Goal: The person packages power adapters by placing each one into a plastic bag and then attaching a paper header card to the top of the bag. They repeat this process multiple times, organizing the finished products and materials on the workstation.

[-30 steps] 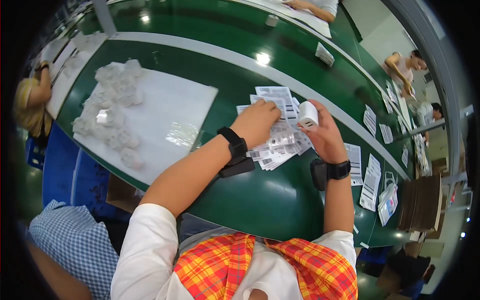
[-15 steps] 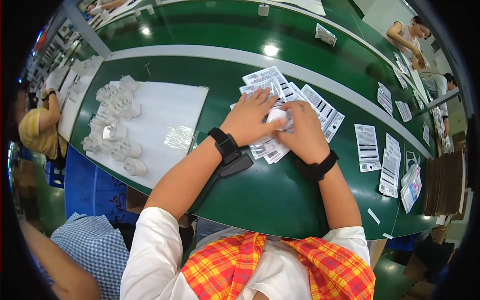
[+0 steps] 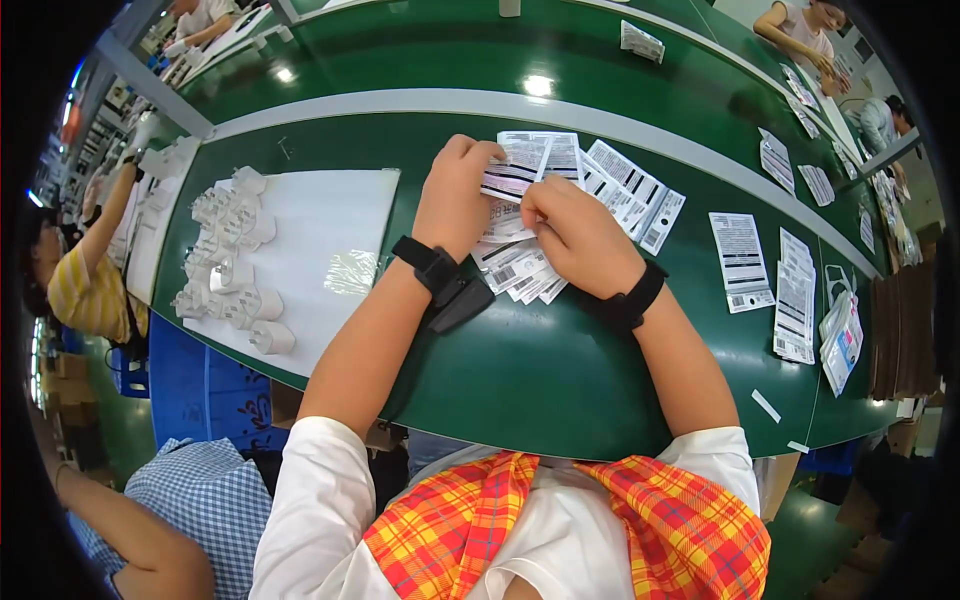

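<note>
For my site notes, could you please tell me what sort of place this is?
Most likely a factory packing or assembly line. A long green workbench holds a pile of printed label sheets under the left hand and right hand, a white sheet carries many small white plastic parts, and other workers sit nearby.

Long green workbenches [image 3: 560, 400] with grey edge strips curve across the room (ceiling lights glare off them).

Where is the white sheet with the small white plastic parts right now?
In the head view, the white sheet lies on the green table, left of the left hand, its white parts along its left edge.
</note>
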